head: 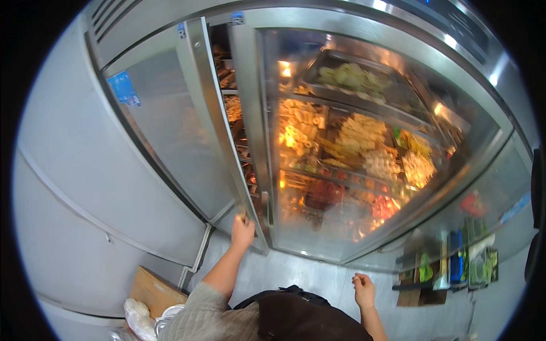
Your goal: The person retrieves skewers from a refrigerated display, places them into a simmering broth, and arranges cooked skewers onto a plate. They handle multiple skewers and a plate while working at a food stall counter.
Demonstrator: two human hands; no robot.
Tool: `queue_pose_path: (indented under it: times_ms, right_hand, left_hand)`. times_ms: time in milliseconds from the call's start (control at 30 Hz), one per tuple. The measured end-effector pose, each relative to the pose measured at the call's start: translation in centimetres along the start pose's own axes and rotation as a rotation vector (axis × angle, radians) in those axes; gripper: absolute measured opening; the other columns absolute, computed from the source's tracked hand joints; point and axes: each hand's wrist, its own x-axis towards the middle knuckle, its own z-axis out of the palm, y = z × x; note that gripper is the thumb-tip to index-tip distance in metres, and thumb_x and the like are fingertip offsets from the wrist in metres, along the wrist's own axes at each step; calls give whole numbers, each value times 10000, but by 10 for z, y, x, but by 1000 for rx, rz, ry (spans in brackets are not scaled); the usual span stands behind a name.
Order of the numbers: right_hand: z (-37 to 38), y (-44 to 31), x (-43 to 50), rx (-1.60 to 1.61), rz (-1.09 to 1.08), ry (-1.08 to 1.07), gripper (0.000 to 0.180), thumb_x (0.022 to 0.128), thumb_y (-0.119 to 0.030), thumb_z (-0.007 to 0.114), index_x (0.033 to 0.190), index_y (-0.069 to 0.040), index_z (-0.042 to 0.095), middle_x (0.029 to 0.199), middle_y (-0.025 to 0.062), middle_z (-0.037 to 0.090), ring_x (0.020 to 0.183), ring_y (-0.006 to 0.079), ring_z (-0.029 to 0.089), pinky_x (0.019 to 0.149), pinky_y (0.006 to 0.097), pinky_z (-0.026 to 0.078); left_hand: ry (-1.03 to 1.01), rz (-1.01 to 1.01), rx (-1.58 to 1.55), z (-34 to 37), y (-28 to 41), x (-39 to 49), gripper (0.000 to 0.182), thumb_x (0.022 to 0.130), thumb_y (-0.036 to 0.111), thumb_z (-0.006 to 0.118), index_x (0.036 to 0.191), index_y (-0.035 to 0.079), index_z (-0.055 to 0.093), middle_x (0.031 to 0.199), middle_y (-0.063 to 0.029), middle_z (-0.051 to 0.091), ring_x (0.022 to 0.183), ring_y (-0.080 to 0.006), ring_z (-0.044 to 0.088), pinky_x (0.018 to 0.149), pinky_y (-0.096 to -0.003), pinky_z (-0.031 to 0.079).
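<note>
My left hand (pixel 243 232) grips the handle of the left glass door (pixel 179 115) of a refrigerated display cabinet. That door stands ajar, and shelves of food show through the narrow gap beside the cabinet's metal frame. My right hand (pixel 364 290) hangs low over the floor, fingers curled in, with nothing visible in it. Behind the closed right glass door (pixel 307 204) sit skewered foods (pixel 362 132) on lit shelves. A metal tray of pale green slices (pixel 354 76) is on the upper shelf, and dark red meat (pixel 324 194) lies lower down.
A white wall (pixel 85 162) with a pipe runs along the left. Near my left elbow are a cardboard piece (pixel 155 285) and a white plastic bag (pixel 138 317). At the right stand crates (pixel 456 260) with green items, beside the pale floor (pixel 320 270).
</note>
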Motion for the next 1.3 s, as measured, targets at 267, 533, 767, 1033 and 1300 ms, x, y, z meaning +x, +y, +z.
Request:
queue_pose_path:
  times_ms: [267,533,767,1033,1300]
  right_hand:
    - [97,-197,75,-121,-355,-533,314,1026,-239,664,1236,-8,695,1058,135,759,989,219,727,890,340,567]
    - [204,-435,80,-96,-1071,-724,297,1012,-192,673,1248,-14,697,1152,142,720,1062,239,706,916,346,561]
    - [350,-618,77,260,-1237,-291,299,1024,-158,611,1278,-12,674,1248,195,705,1168,278,681,1014,383,524]
    - [471,-839,207,-270,-1177,1,291,954,-167,603,1184,-50,739,1259,212,710,1143,382,690,967,464,558]
    - [478,-889,342,-1353,-964,79,235,901,-11,626,1062,23,793,1157,264,719,1069,378,716,886,460,584]
  left_hand:
    - [308,-67,62,-120,-92,-111,381,848,37,610,1225,-12,584,1079,-255,646,1063,-465,622,968,-485,488]
    - [481,-216,-39,-194,-170,-149,416,931,42,604,1338,24,522,1204,-227,647,1134,-422,621,1017,-422,472]
    - [-242,-826,362,-162,-283,-143,688,937,292,653,1525,42,397,1383,-364,578,1268,-487,596,1084,-493,490]
    - [-165,-305,-356,-132,-217,-19,260,1043,229,585,1152,27,709,1124,-132,739,1054,-241,702,891,-358,541]
    - [97,-386,-840,-190,-121,54,205,1056,119,549,1170,4,675,1063,-93,713,924,-140,667,813,-278,520]
